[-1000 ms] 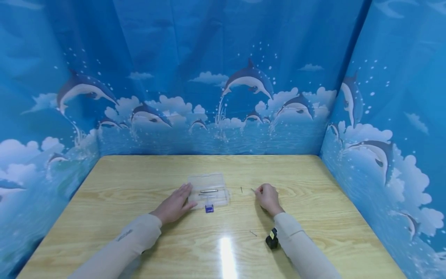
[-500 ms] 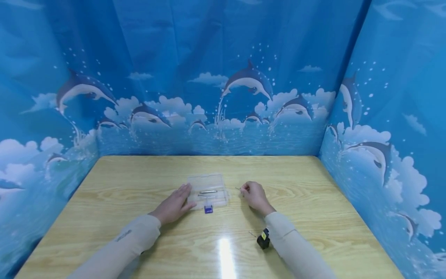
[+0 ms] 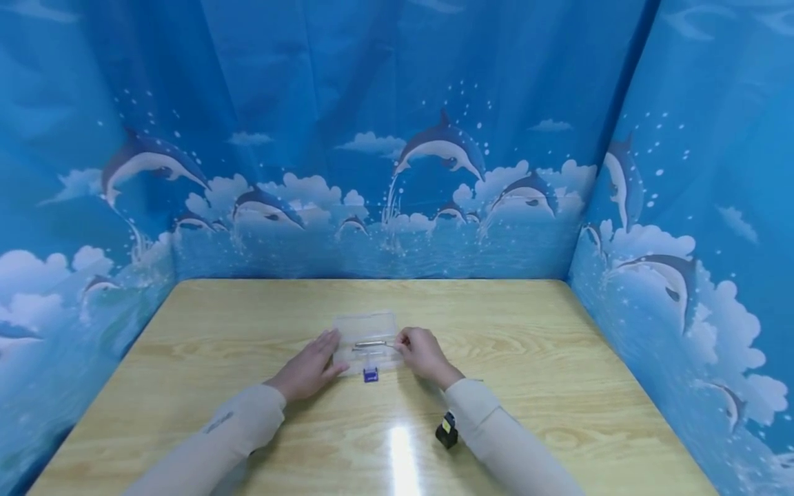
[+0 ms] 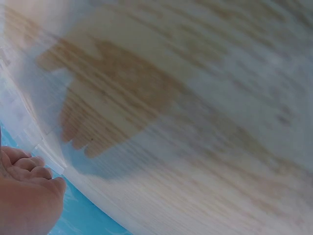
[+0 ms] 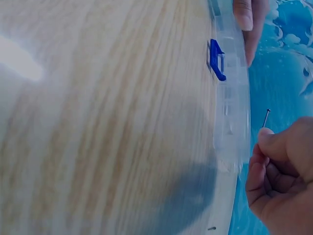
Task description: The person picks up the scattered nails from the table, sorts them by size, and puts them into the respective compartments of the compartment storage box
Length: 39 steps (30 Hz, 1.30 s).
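A clear plastic box (image 3: 366,322) lies with its lid open on the table, its blue-purple latch (image 3: 371,375) at the near side. Inside it are a silvery metal rod (image 3: 370,343) and a thinner piece below. My left hand (image 3: 307,365) rests at the box's left edge with straight fingers. At the right edge, my right hand (image 3: 424,355) pinches a thin nail-like metal pin (image 5: 266,117) between thumb and fingertips. The pin's small round head points away from the fingers, over the box side in the right wrist view.
A small dark metal piece (image 5: 212,228) lies on the wooden table (image 3: 248,310) near the right hand. A black wrist camera (image 3: 446,431) hangs under the right sleeve. Blue dolphin-print curtains (image 3: 372,172) border the table's far side and flanks.
My right hand has moved left with the pin, from the bare table to the right edge of the box. My left hand has stayed at the box's left edge.
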Motion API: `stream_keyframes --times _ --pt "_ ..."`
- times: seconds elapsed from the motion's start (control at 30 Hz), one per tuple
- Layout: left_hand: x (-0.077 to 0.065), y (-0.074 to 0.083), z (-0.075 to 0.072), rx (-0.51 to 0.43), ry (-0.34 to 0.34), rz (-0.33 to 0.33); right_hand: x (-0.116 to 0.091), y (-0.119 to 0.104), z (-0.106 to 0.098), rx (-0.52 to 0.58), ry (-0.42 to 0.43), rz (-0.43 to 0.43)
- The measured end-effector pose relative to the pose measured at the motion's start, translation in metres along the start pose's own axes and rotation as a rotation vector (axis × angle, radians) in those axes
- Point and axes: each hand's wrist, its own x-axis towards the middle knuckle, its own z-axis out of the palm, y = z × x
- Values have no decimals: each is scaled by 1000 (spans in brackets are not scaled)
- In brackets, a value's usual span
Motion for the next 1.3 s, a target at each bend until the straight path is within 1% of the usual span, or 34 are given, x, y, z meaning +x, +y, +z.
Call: stream_keyframes --times 0.17,0.33,0.53,0.8,0.93,1.07,1.2,1.3 --pt "1 0 0 -1 -3 5 1 -5 4 -17 -30 4" --pt "2 -1 0 -10 1 15 0 -8 5 -42 -43 5" --pt "2 -1 0 -8 4 18 1 -8 6 -40 -42 20" --pt "1 0 -1 -15 3 19 0 -6 8 -35 -26 0" --pt "0 1 -1 -11 -1 14 -2 -3 7 -11 -4 7" --pt "1 0 -1 -7 -8 1 -3 -2 6 31 11 32" --pt "2 0 0 3 -20 -18 -3 0 6 59 25 39" --pt "2 0 0 5 -27 -26 -2 2 6 85 35 68"
